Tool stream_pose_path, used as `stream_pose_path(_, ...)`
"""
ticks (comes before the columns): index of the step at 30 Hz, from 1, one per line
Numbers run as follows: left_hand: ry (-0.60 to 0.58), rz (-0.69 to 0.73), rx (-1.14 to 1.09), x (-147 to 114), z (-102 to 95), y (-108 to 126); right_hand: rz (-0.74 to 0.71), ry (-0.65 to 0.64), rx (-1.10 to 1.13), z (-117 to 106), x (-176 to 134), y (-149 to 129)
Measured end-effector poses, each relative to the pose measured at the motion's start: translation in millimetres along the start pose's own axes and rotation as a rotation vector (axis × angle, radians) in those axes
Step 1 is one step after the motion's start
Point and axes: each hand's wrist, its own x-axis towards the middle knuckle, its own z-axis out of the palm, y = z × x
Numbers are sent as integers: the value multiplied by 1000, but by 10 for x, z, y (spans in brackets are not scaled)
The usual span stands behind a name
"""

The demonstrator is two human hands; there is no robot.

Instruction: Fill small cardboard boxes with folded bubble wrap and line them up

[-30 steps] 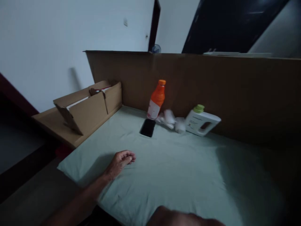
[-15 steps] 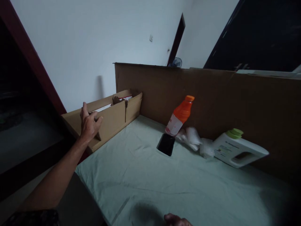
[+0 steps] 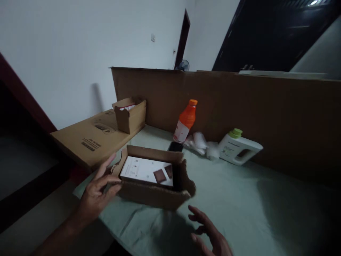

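A cardboard box [image 3: 157,197] with torn, uneven rims is at the near left part of the cloth-covered table. Inside it lies a white printed box [image 3: 144,170] with brown squares on its top. My left hand [image 3: 97,193] is at the cardboard box's left end, fingers spread, the fingertips at or touching its corner. Below the box's right end, my right hand [image 3: 210,231] is open with curved fingers, holding nothing and apart from the box.
A second open cardboard box [image 3: 130,119] stands on a flat printed carton [image 3: 87,137] at the left. Along the brown cardboard panel [image 3: 239,106] are an orange-capped bottle [image 3: 185,122], a dark phone [image 3: 176,146], bubble wrap [image 3: 199,144] and a white jug [image 3: 239,149] with a green cap.
The cardboard box with the white box has come from the flat carton to the table in front of me. My right hand has risen further into view, and the camera has turned right.
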Motion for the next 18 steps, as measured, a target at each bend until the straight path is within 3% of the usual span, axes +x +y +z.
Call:
stream_pose_path(2, -31, 7, -88, -151, 131, 120, -3, 53, -69, -35, -153, 89)
stream_pose_path(4, 13, -32, -203, -247, 245, 159, -19, 40, -77, -50, -320, 165)
stream_pose_path(7, 60, -117, -346, -349, 405, 9, -43, 10, -65, -60, -508, 269)
stream_pose_path(13, -242, -441, -290, -580, 696, -529, -101, -59, -96, -37, -511, 344)
stream_pose_path(16, -334, -541, -248, -648, 792, -566, -217, -85, -54, -26, -414, 246)
stream_pose_path(18, -308, -526, -254, -649, 871, -509, -254, -71, -43, -53, -361, 186)
